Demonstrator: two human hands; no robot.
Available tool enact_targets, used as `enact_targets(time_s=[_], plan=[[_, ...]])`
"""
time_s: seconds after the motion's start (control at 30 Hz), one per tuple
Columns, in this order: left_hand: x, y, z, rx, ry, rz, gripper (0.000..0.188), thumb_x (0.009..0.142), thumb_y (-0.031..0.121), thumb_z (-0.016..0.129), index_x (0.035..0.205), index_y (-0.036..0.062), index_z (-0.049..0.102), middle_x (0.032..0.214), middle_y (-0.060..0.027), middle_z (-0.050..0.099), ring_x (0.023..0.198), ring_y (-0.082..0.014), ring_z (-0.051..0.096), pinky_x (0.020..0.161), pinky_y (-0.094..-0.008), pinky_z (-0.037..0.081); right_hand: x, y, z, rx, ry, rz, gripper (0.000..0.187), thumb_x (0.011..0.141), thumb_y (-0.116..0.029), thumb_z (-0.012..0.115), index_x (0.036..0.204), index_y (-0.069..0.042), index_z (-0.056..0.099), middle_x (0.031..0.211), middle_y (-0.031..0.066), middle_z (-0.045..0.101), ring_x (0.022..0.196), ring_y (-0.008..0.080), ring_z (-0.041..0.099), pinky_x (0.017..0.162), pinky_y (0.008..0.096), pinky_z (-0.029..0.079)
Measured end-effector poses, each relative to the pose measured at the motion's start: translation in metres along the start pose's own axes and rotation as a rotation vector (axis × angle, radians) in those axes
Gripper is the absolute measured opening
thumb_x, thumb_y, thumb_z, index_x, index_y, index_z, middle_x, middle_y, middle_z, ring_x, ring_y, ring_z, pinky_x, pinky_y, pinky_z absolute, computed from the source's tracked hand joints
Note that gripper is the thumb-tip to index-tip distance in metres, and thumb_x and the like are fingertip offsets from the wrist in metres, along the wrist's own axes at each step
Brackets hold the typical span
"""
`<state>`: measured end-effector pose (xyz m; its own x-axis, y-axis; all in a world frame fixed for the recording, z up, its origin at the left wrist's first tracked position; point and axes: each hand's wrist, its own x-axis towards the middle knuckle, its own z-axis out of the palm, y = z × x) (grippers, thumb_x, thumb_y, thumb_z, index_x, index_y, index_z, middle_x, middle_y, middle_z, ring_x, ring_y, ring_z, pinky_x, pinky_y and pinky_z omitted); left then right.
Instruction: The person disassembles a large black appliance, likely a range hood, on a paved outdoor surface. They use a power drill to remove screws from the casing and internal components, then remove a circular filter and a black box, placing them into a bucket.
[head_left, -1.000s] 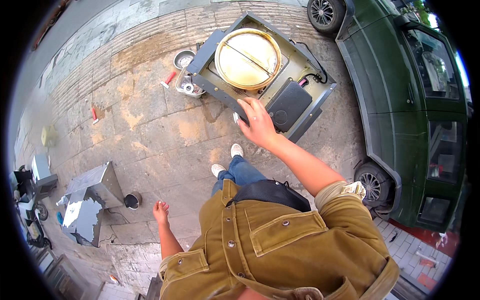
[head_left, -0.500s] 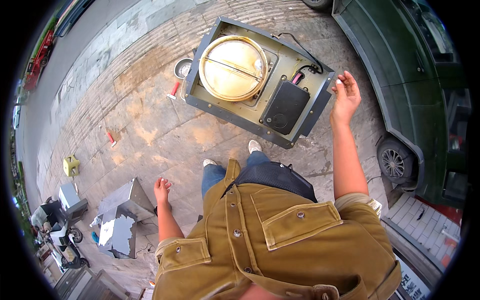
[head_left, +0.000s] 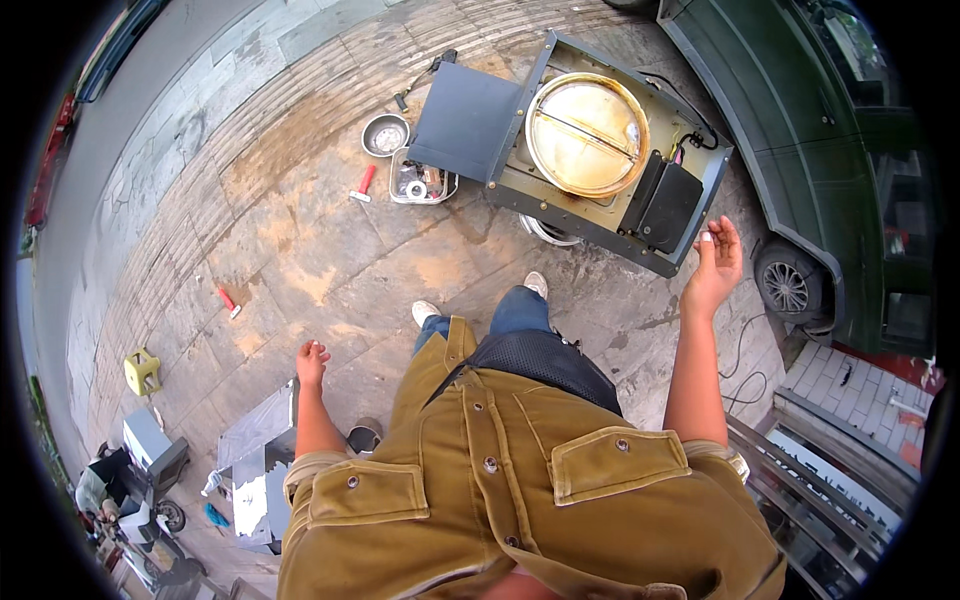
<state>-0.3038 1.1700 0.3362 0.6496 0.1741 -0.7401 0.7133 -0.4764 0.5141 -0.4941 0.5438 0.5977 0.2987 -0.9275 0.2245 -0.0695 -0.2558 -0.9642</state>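
Note:
A grey metal appliance housing (head_left: 590, 228) stands ahead of me, with a round, yellow-stained metal pan (head_left: 588, 135) set in it and a rod across the pan. Beside the pan sits a black box-shaped cover (head_left: 662, 205), with wires at its far end. My right hand (head_left: 714, 268) hovers near the housing's right corner, fingers loosely bent and apart, holding nothing. Low at my left side hangs my left hand (head_left: 312, 362), empty, its fingers slightly curled. A flat dark grey panel (head_left: 462, 120) extends from the housing's left side.
Left of the housing lie a metal bowl (head_left: 385, 135), a tray of small parts (head_left: 408, 195), a red-handled scraper (head_left: 363, 184) and another scraper (head_left: 230, 303). A yellow stool (head_left: 142, 371) and a metal cabinet (head_left: 250, 430) stand left. A dark green vehicle (head_left: 800, 140) is parked right.
The view has shifted, so the housing appears farther right and smaller. The grey panel and parts tray now show to its left. Both hands stay empty.

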Motion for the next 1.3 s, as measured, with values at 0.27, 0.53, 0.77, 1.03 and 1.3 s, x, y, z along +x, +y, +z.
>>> enact_targets(time_s=[0.27, 0.53, 0.77, 1.03, 1.3], plan=[[0.082, 0.083, 0.027, 0.103, -0.139, 0.071, 0.039, 0.09, 0.031, 0.053, 0.119, 0.0043, 0.052, 0.097, -0.0059, 0.063, 0.075, -0.0129, 0.063, 0.054, -0.0243, 0.041, -0.036, -0.042, -0.028, -0.255, 0.153, -0.028, 0.036, 0.086, 0.0, 0.056, 0.121, -0.001, 0.052, 0.108, 0.0057, 0.058, 0.097, 0.011, 0.055, 0.076, 0.023, 0.045], [0.072, 0.222, 0.073, 0.125, -0.337, 0.358, 0.044, 0.089, 0.028, 0.052, 0.125, 0.0028, 0.048, 0.105, -0.0064, 0.063, 0.087, -0.0146, 0.062, 0.073, -0.0284, 0.044, -0.012, 0.005, 0.079, -0.072, 0.043, 0.071, 0.035, 0.086, 0.004, 0.054, 0.121, 0.002, 0.051, 0.108, 0.0071, 0.056, 0.095, 0.0114, 0.052, 0.081, 0.0221, 0.044], [0.122, 0.229, 0.061, 0.133, -0.192, 0.239, 0.044, 0.09, 0.028, 0.053, 0.124, -0.0001, 0.049, 0.102, -0.0087, 0.064, 0.084, -0.0143, 0.063, 0.066, -0.0264, 0.044, -0.013, 0.019, 0.076, -0.2, 0.148, 0.165, 0.033, 0.086, 0.002, 0.054, 0.119, 0.0, 0.052, 0.107, 0.0064, 0.057, 0.096, 0.011, 0.053, 0.079, 0.0227, 0.044], [0.17, 0.269, 0.101, 0.262, -0.444, 0.345, 0.045, 0.089, 0.027, 0.055, 0.123, -0.0022, 0.05, 0.103, -0.0107, 0.064, 0.084, -0.0162, 0.064, 0.069, -0.0261, 0.045, -0.064, 0.023, 0.086, -0.299, 0.265, 0.256, 0.033, 0.084, 0.0, 0.058, 0.117, -0.002, 0.054, 0.104, 0.0047, 0.059, 0.09, 0.0094, 0.055, 0.071, 0.0218, 0.045], [0.262, 0.246, 0.008, 0.27, -0.437, 0.238, 0.044, 0.088, 0.03, 0.055, 0.121, 0.0007, 0.051, 0.101, -0.0082, 0.064, 0.08, -0.0149, 0.064, 0.065, -0.0271, 0.044, -0.13, 0.014, 0.15, -0.375, 0.234, 0.393, 0.032, 0.084, 0.001, 0.058, 0.116, 0.0, 0.054, 0.102, 0.0053, 0.059, 0.088, 0.01, 0.056, 0.069, 0.0222, 0.045]])
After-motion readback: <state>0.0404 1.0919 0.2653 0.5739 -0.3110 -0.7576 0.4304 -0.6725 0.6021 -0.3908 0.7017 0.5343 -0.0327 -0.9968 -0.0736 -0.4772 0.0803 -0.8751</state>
